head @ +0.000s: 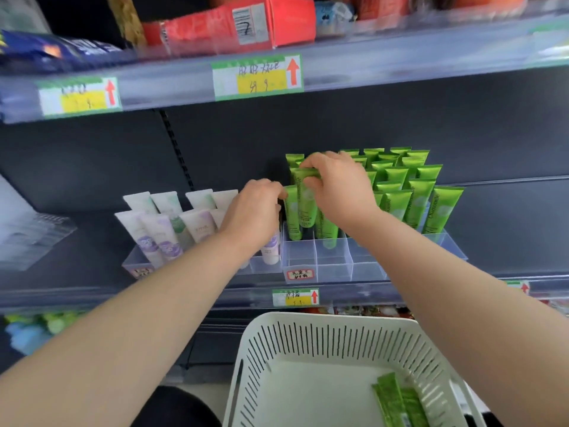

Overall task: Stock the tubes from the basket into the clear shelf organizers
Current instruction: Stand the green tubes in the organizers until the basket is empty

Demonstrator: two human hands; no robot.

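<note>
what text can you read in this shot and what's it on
"Chamomile": printed up the green tubes on the right.
"7": handwritten on the barcode label of the red box.
Upper price tags: handwriting too blurred to read; each has a red up arrow.
Organizer label: handwriting, not legible.
Lower price tag: too blurred.
White tubes: print too small.

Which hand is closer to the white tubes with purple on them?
Left. The left hand is right in front of the white tubes, hiding some of them. The right hand is farther right, pinching the top of a green tube.
</note>
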